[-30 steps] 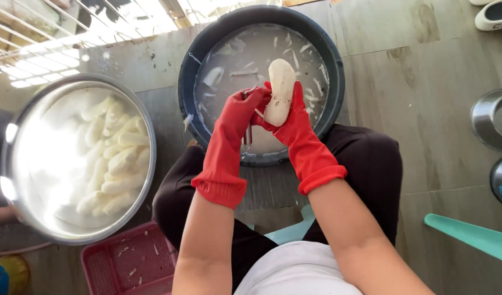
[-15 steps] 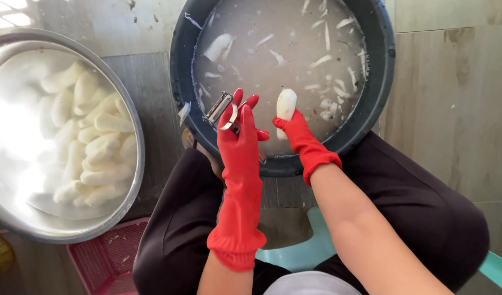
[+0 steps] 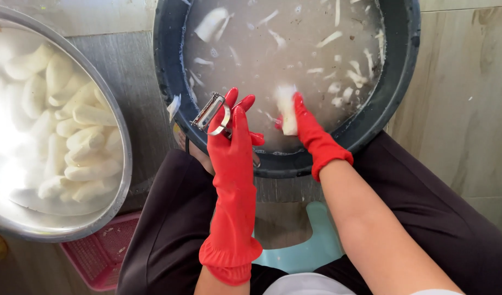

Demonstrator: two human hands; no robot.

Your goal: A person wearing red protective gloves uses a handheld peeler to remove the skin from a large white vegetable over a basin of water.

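Observation:
Both my hands wear red rubber gloves. My left hand holds a metal peeler over the near rim of a dark round basin. My right hand grips a white peeled root and dips it in the basin's cloudy water, where several pale peelings float. The root looks blurred at the water surface.
A large steel bowl at the left holds several peeled white roots in water. A pink plastic basket lies below it on the floor. I sit on a teal stool, knees either side of the basin. Tiled floor lies to the right.
The hands have parted. My right hand lowered the root from above the basin into the water, and my left hand drew the peeler away to the left. The view moved closer.

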